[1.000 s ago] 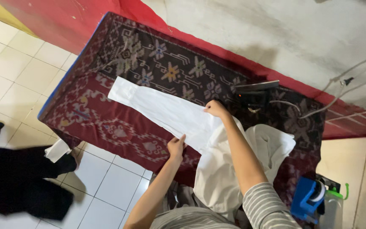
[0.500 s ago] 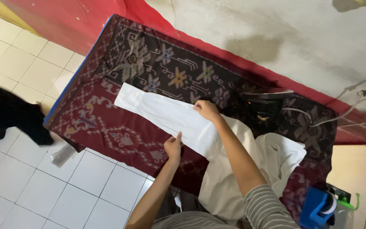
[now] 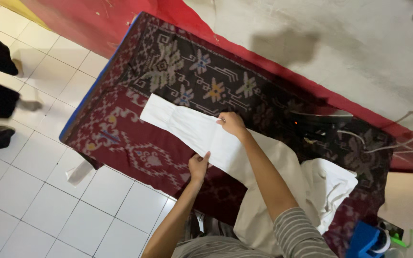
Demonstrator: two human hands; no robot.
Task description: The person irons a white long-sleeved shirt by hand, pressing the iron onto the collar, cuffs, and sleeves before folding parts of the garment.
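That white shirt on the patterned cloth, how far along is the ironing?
One sleeve lies flat and straight. Both hands are on it: left hand at the near edge, right hand at the far edge. The iron stands aside, untouched. The rest of the shirt is bunched, not yet smoothed.
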